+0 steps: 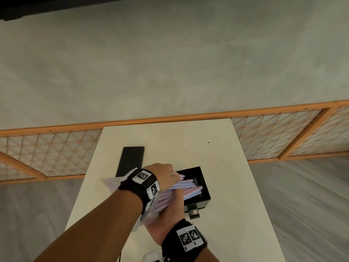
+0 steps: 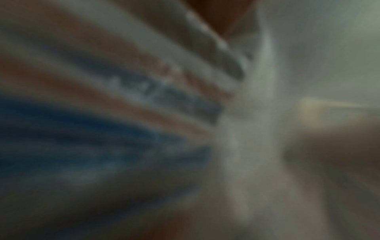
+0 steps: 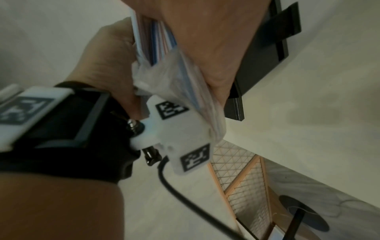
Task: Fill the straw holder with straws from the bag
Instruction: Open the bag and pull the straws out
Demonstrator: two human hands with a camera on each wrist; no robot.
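both hands clasp one thick bundle of straws (image 1: 181, 190), pink, blue and white, over the middle of the white table (image 1: 226, 167). the left hand (image 1: 163, 173) curls over the bundle from above; the right hand (image 1: 168, 222) cups it from below. the bag (image 1: 113, 181), clear plastic, trails off the bundle's left end. the straw tips reach into the open black straw holder (image 1: 202, 186), towards the right edge. a black lid (image 1: 130, 160) lies flat just behind. the left wrist view is a blur, probably straws up close.
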